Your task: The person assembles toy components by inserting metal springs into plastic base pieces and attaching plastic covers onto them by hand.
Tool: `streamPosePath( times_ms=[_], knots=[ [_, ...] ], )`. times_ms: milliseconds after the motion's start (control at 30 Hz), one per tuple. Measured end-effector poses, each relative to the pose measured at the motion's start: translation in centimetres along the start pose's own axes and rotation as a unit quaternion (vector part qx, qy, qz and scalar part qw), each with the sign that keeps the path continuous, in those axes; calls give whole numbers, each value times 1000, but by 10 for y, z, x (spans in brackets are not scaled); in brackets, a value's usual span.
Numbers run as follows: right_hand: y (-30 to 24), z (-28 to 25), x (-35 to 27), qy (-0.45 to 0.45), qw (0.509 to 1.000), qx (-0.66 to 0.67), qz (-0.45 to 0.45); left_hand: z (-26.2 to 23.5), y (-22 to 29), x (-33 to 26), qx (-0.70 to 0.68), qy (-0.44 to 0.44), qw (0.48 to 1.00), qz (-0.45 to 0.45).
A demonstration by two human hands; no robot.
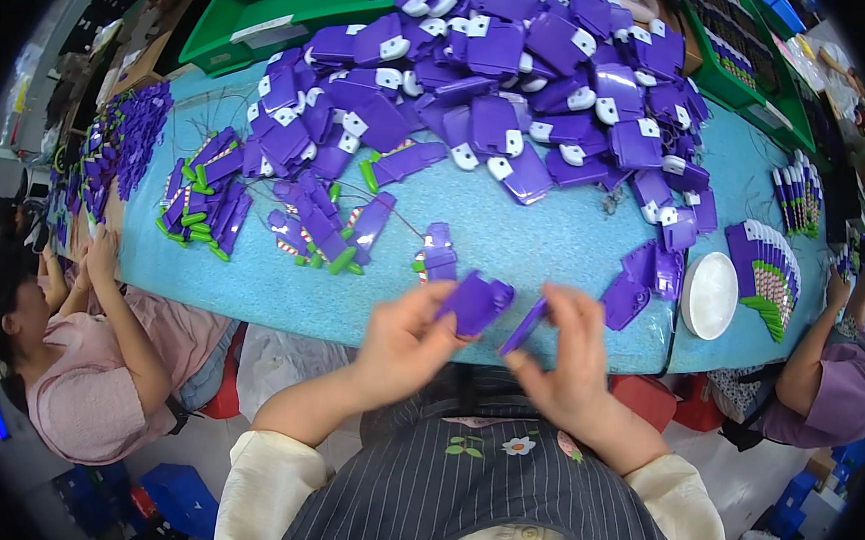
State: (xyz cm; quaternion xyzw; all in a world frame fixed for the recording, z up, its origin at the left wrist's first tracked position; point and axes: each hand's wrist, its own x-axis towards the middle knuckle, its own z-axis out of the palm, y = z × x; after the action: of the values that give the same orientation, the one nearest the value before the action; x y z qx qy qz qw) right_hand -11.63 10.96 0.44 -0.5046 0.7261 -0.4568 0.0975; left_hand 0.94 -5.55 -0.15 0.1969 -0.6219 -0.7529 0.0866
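Observation:
My left hand (pixel 402 343) holds a purple plastic shell (pixel 475 303) just over the near edge of the blue table (pixel 525 236). Close beside it, my right hand (pixel 566 365) pinches a narrow purple strip (pixel 525 327) between thumb and fingers, almost touching the shell. A small purple part with a green end (pixel 437 255) lies on the table just beyond my hands. Another purple shell (pixel 626 299) rests to the right of my right hand.
A big heap of purple shells with white tabs (pixel 526 76) fills the far table. Purple-and-green parts (pixel 202 199) lie at left, a white dish (pixel 709 294) and a stacked row (pixel 765 273) at right. Green bins (pixel 281 4) stand behind. Two people sit at either side.

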Motion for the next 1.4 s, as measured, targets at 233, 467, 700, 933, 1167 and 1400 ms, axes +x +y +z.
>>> streamPosePath(
  times_ms=[233, 467, 700, 933, 1167, 1400],
  knots=[
    [-14, 15, 46, -64, 983, -171, -3, -93, 24, 31, 62, 202, 976, 56],
    [10, 48, 37, -167, 961, -211, -68, -59, 17, 30, 81, 92, 992, -34],
    [25, -17, 3, 178, 867, 393, 250, -4, 5, 26, 8, 23, 1000, 16],
    [1, 1, -28, 66, 798, 501, 328, 48, -9, 23, -323, 12, 946, 0],
    [30, -38, -6, -53, 814, 452, 361, 37, -9, -2, -225, -149, 947, -175],
    [16, -21, 40, -14, 847, 411, 337, 55, -26, 2, -211, -256, 896, -295]
  ],
)
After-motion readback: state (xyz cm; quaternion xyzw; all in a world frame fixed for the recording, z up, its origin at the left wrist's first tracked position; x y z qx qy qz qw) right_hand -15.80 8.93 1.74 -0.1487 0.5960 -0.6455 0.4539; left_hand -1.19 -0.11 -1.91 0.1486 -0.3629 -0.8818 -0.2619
